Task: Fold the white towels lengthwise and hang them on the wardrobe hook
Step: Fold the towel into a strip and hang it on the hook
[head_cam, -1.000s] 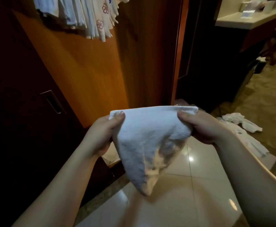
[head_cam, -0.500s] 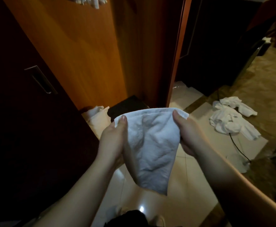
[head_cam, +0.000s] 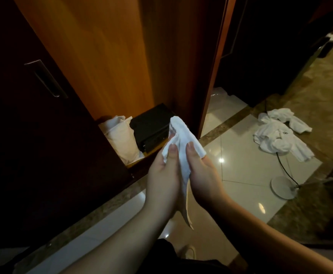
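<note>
The white towel is folded into a narrow strip and pressed between the 2 hands, held above the glossy tiled floor in front of the open wardrobe. The left hand pinches the strip's left edge with its thumb on top; the right hand clamps the right edge the same way, thumb pressed onto the cloth. The 2 hands lie side by side, almost touching, with only the towel between them. The towel's upper end sticks up past the thumbs, and its lower end hangs out below the wrists in a thin point.

On the wardrobe's bottom shelf, at its front edge, a white pillow lies just beside a black box. The dark sliding door on the left carries a recessed metal handle. To the right, a heap of white towels lies on the floor near the marble border strip. A black cable runs from under that heap to a round white base.
</note>
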